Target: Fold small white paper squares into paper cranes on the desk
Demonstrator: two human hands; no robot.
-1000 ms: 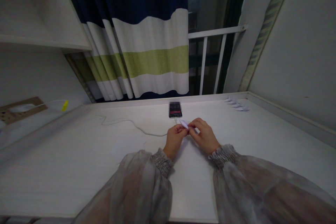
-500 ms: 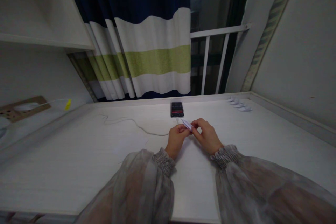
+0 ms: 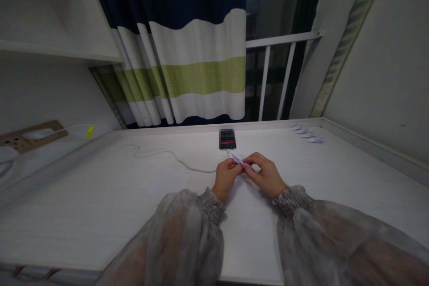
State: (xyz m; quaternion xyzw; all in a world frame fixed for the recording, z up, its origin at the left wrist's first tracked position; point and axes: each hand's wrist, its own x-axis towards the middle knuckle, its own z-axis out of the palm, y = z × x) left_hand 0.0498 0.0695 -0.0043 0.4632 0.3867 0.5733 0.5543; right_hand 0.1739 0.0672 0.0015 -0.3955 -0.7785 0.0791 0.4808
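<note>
Between my two hands is a small piece of folded white paper [image 3: 237, 159], its pointed end showing toward the phone. My left hand [image 3: 226, 176] pinches it from the left, fingers closed. From the right, my right hand [image 3: 265, 173] grips its other side between thumb and fingers. Both hands are just above the white desk, fingertips close together, and they hide the paper's lower part. Just beyond the paper lies a phone [image 3: 227, 139] with its screen lit. Several small folded white paper pieces [image 3: 308, 134] stand in a row at the desk's back right.
A white cable [image 3: 187, 167] curves over the desk [image 3: 117, 214] from the left toward the phone. On the left wall is a socket board [image 3: 36, 136] with plugs and a yellow tag [image 3: 89, 131]. A striped curtain [image 3: 201, 76] and a white railing [image 3: 284, 39] are behind the desk.
The folded paper has tilted slightly between my fingers, and its visible part looks narrower. Both hands keep their hold. The whole view has shifted a little.
</note>
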